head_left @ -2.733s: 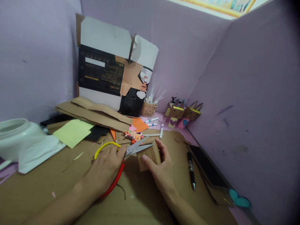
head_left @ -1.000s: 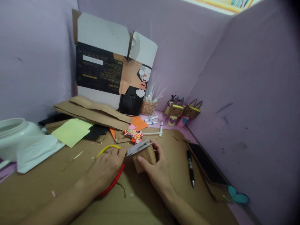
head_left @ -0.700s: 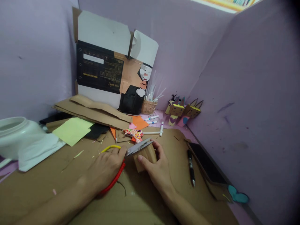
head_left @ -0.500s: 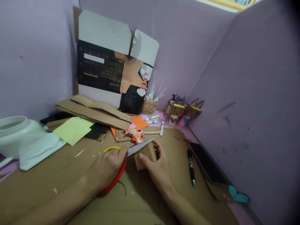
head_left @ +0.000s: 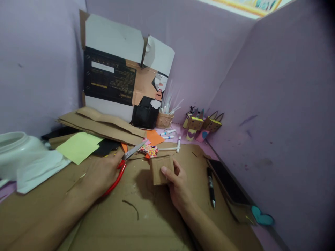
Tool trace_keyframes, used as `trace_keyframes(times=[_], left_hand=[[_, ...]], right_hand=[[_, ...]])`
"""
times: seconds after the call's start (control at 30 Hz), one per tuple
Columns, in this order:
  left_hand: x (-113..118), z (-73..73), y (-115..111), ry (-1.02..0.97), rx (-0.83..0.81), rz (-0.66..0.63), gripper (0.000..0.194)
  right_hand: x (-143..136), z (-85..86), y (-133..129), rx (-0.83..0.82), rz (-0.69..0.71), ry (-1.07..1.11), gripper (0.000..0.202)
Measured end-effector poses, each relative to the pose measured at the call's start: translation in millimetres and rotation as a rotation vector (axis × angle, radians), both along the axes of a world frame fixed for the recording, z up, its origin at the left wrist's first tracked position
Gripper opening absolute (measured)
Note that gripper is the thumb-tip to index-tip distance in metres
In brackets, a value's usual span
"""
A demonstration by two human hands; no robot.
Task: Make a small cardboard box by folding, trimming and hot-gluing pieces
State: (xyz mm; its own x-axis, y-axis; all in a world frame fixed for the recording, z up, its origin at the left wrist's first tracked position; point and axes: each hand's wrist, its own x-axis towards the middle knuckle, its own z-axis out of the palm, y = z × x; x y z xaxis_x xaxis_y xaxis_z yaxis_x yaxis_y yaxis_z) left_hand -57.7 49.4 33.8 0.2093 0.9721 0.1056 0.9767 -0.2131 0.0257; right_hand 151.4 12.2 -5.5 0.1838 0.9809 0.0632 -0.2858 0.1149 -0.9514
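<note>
My left hand (head_left: pixel 106 172) is closed around the handles of a pair of scissors (head_left: pixel 134 150), red on the near loop. The blades look closed and point up and right, apart from the box. In my right hand (head_left: pixel 180 181) is a small brown cardboard box (head_left: pixel 161 170), gripped at its right side with the thumb across the front face. A thin dark strip (head_left: pixel 131 208) lies on the cardboard sheet (head_left: pixel 110 226) below. Behind the box rests a colourful patterned piece (head_left: pixel 148 150) with a white stick.
A black pen (head_left: pixel 210 188) and a dark phone-like slab (head_left: pixel 229 181) lie on the right. Pale green paper (head_left: pixel 78 148) and a white pot (head_left: pixel 19 153) are at left. Cardboard strips (head_left: pixel 110 123), a printed carton (head_left: pixel 111 78), a basket (head_left: pixel 164 120) and cardboard figures (head_left: pixel 195 123) stand behind.
My left hand has drawn the scissors left, away from the box, and the blades have closed. The small box has turned in my right hand so a flat face shows.
</note>
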Motion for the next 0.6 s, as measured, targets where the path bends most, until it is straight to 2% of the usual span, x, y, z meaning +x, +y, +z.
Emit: trace_keyframes(times=[0.13, 0.37, 0.5, 0.6], left_hand=[[0, 2.0, -1, 0.036, -0.05, -0.025, 0.034], [4, 2.4, -4, 0.025, 0.02, 0.078, 0.034], [-1, 0.7, -1, 0.043, -0.039, 0.126, 0.036], [-10, -2.1, 3, 0.011, -0.069, 0.131, 0.038]], right_hand=[[0, -0.9, 2, -0.026, -0.025, 0.073, 0.057], [3, -2.0, 5, 0.247, -0.01, -0.038, 0.059], [1, 4.0, 4, 0.286, 0.065, -0.068, 0.055], [1, 4.7, 5, 0.286, 0.067, -0.055, 0.055]])
